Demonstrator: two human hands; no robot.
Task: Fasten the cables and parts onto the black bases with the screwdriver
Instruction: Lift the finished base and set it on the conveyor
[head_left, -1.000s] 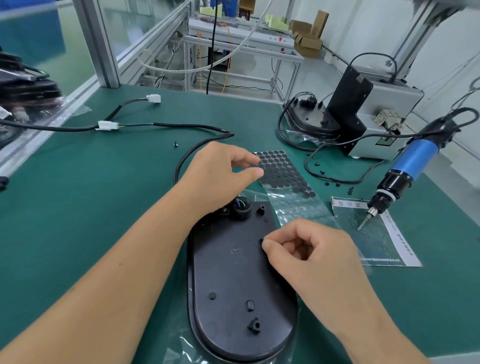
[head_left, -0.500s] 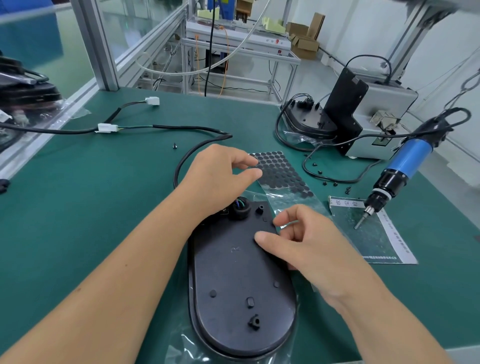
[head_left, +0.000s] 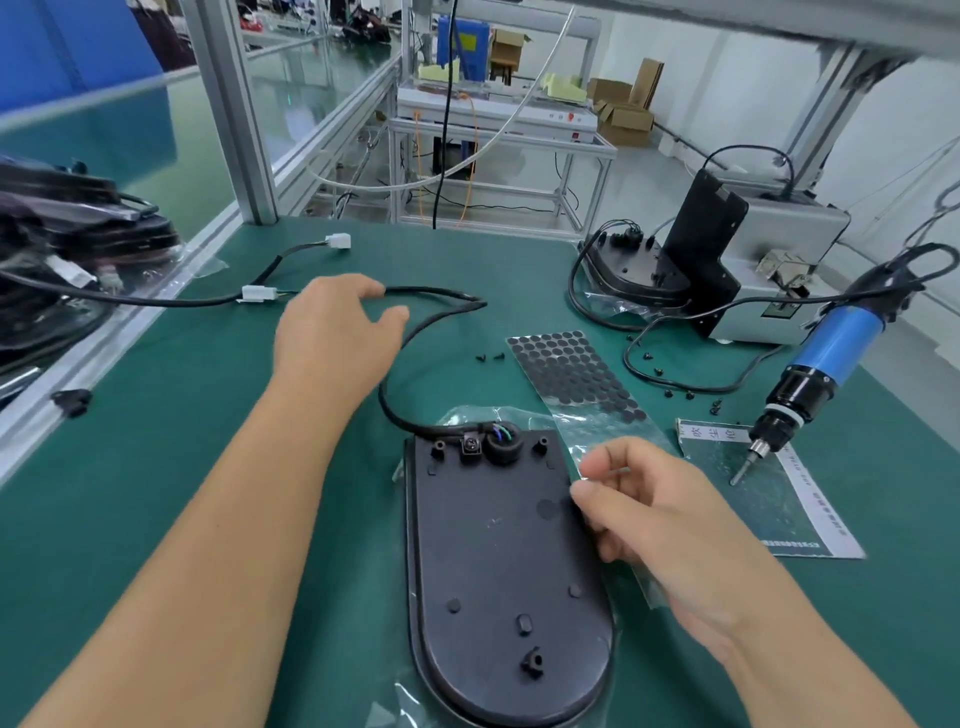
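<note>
Broadly, green mat spans bench; boxes, perhaps cardboard, behind.

Green counter bordered on the left by an aluminium frame post and rail. Toward the far right, a grey box-shaped machine with an upright black panel leaning on its front; nearer the middle, a clear sheet of round black pads lying flat, and just to its right a printed plastic bag with a white strip of characters. Beyond the counter's far edge, a metal-framed bench with yellow-green foam pieces on top and cardboard boxes stacked on the floor behind it.
</note>
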